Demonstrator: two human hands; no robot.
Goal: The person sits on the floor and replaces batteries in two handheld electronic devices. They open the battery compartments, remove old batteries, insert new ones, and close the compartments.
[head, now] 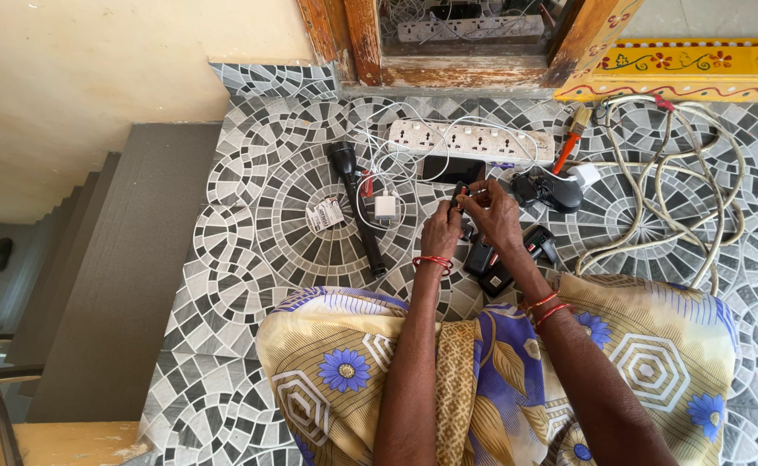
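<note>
Both hands' grip, left hand (441,231), right hand (493,216), pinching small dark plug (458,195) (above tiles)

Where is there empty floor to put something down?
Bare tiles lie left of the torch, out to the stair edge, and far right past the cable loop. It is crowded between the power strip and both hands, among chargers and wires.
</note>
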